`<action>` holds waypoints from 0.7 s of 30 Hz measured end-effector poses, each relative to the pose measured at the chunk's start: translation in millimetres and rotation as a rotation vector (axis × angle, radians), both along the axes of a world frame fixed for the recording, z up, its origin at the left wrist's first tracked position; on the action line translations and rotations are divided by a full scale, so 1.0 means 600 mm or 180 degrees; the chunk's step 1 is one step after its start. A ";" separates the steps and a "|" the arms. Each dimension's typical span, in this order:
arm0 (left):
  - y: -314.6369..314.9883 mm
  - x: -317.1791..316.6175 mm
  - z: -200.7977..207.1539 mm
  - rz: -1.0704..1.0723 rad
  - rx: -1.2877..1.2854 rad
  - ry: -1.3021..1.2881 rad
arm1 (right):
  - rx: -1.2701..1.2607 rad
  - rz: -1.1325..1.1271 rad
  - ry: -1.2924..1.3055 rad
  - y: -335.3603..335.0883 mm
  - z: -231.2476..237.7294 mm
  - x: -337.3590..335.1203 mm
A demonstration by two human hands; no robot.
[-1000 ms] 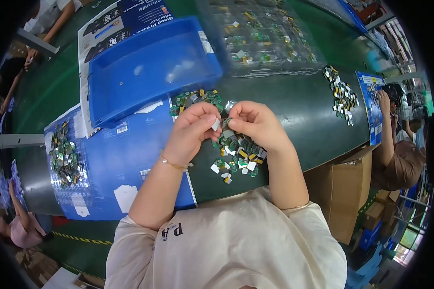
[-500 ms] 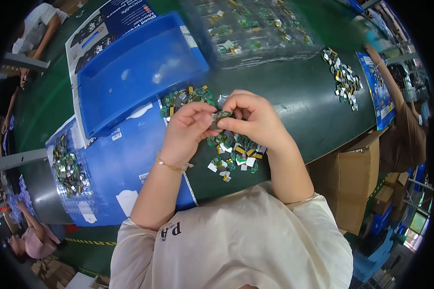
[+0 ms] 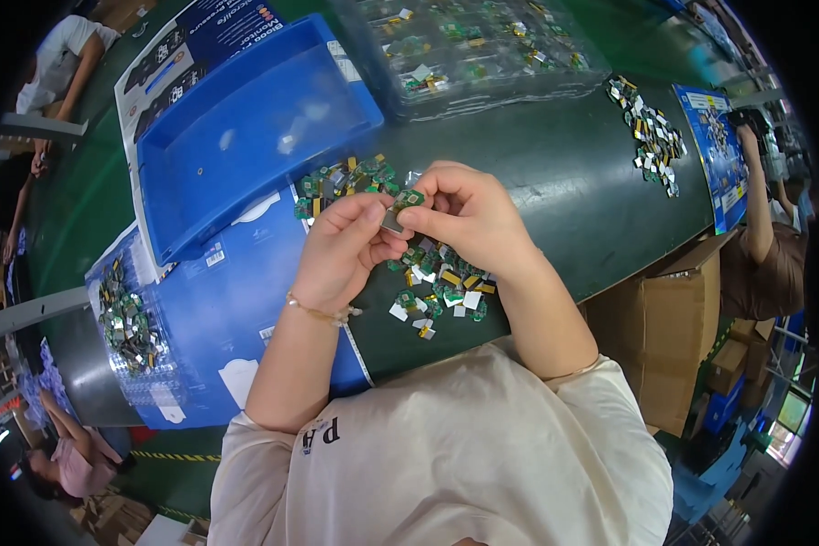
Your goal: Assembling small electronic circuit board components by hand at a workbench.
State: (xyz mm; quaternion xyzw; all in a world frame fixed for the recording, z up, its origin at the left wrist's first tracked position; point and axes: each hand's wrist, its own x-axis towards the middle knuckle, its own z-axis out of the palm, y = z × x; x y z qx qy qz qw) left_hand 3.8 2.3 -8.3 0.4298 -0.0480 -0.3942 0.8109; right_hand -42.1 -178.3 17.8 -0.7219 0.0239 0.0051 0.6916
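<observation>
Over the table's near edge, my left hand (image 3: 338,244) and my right hand (image 3: 471,218) meet, both closed on one small green circuit board (image 3: 410,197). A flat grey piece on the board shows between the fingertips; my left fingers pinch that side, my right thumb and fingers the green side. Just below my hands lies a loose pile of similar boards (image 3: 449,284), with white, gold and green parts. Behind my left hand is another heap of boards (image 3: 344,176), partly hidden by the fingers.
A blue plastic tray (image 3: 184,238) stands at the left on printed sheets. Stacked clear trays (image 3: 482,102) holding boards are at the back. More boards lie far right (image 3: 653,146) and on bubble wrap at left (image 3: 127,318). An open cardboard box (image 3: 669,341) stands at right; co-workers sit around.
Between my fingers the circuit board has turned, so its green face and grey piece show more. Both hands have shifted slightly left. At far right, a co-worker's arm has moved lower.
</observation>
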 end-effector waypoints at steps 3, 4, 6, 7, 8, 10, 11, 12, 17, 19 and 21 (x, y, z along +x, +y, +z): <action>-0.001 0.001 0.000 0.0050 -0.0049 0.0038 | 0.0085 0.0004 0.0061 0.001 -0.001 0.000; -0.001 0.001 0.000 0.0077 -0.0129 0.0073 | 0.0086 0.0004 0.0062 0.002 -0.001 -0.001; -0.002 0.000 0.001 0.0100 -0.0132 0.0091 | -0.0038 -0.0050 0.0075 0.002 -0.002 0.000; -0.003 0.000 0.001 0.0124 -0.0134 0.0110 | -0.0038 -0.0048 0.0073 0.002 -0.003 0.000; -0.004 -0.001 0.002 0.0126 -0.0133 0.0111 | -0.0134 -0.0081 -0.0053 0.002 -0.005 0.001; -0.006 -0.001 0.003 0.0174 -0.0116 0.0150 | -0.0228 -0.0112 -0.0179 0.002 -0.005 0.001; -0.005 -0.002 0.003 0.0177 -0.0114 0.0152 | -0.0387 -0.0153 -0.0339 0.002 -0.003 0.001; -0.005 -0.002 0.003 0.0200 -0.0110 0.0159 | -0.0547 -0.0194 -0.0499 0.002 -0.003 0.001; -0.004 -0.002 -0.002 0.0255 -0.0115 0.0164 | -0.0508 -0.0220 -0.0383 0.006 0.001 0.001; -0.003 -0.001 -0.002 0.0184 -0.0005 0.0123 | -0.0614 -0.0221 -0.0423 0.005 0.001 0.002; -0.005 -0.002 -0.001 0.0214 0.0013 0.0107 | -0.0562 -0.0239 -0.0467 0.005 -0.001 0.001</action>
